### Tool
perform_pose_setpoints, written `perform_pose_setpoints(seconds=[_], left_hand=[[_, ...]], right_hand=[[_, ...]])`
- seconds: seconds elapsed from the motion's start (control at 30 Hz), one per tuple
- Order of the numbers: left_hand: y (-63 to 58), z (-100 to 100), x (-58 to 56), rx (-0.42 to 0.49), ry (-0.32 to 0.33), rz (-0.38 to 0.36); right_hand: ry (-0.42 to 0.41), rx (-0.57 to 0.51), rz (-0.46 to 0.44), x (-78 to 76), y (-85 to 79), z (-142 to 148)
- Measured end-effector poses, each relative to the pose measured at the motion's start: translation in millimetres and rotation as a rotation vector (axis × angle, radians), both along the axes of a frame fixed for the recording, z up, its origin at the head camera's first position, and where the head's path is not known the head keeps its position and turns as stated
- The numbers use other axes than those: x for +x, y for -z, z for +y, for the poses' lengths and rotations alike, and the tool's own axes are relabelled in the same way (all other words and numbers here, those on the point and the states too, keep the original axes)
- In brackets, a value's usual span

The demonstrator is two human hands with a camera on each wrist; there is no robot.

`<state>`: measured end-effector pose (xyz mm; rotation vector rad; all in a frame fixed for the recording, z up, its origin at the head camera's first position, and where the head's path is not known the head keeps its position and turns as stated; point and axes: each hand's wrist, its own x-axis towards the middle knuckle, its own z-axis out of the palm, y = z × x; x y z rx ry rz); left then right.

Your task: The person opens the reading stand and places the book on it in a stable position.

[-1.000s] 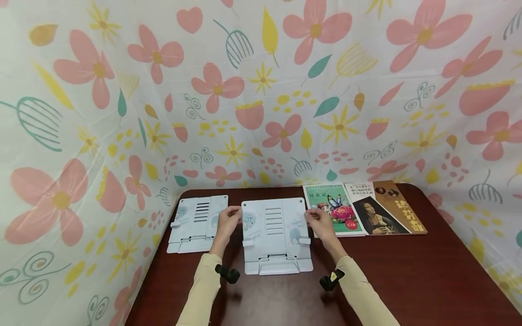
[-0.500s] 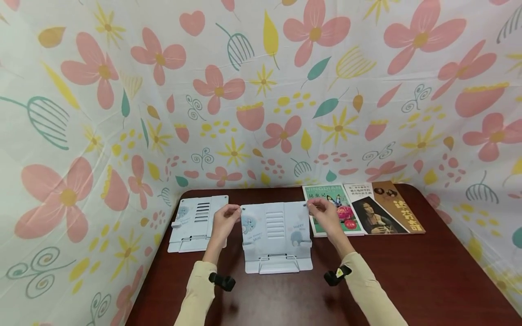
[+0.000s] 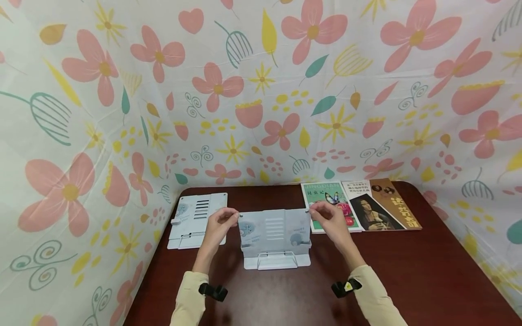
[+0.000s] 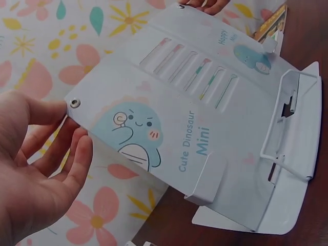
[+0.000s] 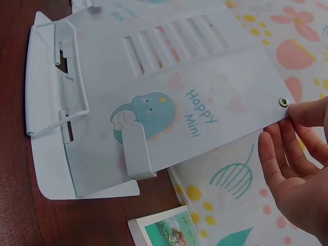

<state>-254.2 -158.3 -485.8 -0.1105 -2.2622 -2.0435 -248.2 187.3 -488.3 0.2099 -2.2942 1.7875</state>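
Observation:
A white book stand (image 3: 261, 233) with cartoon dinosaur prints stands on the table, its back panel raised at a slant from the flat base. My left hand (image 3: 218, 228) pinches the panel's upper left corner between thumb and fingers, beside a metal rivet, as the left wrist view shows. At the upper right corner my right hand (image 3: 335, 226) pinches the panel the same way. A wire bracket (image 4: 269, 148) and small page clips (image 5: 137, 154) sit at the lower part of the stand. Whatever lies behind the panel is hidden in the head view.
A second white book stand (image 3: 187, 222) lies flat to the left. Two books, one green (image 3: 326, 199) and one with a portrait cover (image 3: 373, 213), lie at the back right of the dark red table (image 3: 408, 271). Floral cloth (image 3: 253, 113) hangs behind.
The stand's back panel has tilted up from lying nearly flat, its top edge coming toward me. Both hands have moved with the corners, now pinching them.

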Motion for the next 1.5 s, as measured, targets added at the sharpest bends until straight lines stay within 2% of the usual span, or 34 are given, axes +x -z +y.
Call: perform_pose_setpoints(seconds=[0.13,0.43,0.63,0.8,0.93,1.07,1.2,1.3,1.5], left_hand=[[0.9,-3.7,10.6,0.025,0.053,0.007],[8.6,-10.4,26.3,0.051,0.177,0.121],[17.0,-14.0,35.2,0.109,0.232,0.172],[20.4,-15.5,40.4,0.132,0.245,0.192],[21.3,-14.8,42.1,0.122,0.207,0.192],[20.3,-12.5,38.8,0.098,0.118,0.159],[14.8,-8.9,30.7,0.087,0.027,0.117],[9.9,-6.1,23.1,0.111,-0.029,0.087],[4.8,-2.3,7.8,0.168,-0.104,0.041]], right_hand=[[-0.024,0.016,0.038,10.7,0.1,4.2],[-0.089,0.012,0.057,33.1,0.0,12.3],[-0.109,0.000,0.055,46.7,1.8,13.4],[-0.097,-0.030,0.058,53.1,2.7,11.0],[-0.098,-0.045,0.071,57.9,4.5,9.4],[-0.114,-0.053,0.078,64.1,6.2,8.0],[-0.145,-0.064,0.096,69.5,8.1,4.4],[-0.196,-0.074,0.116,72.1,9.8,-0.3],[-0.287,-0.114,0.151,77.9,11.4,-13.3]])
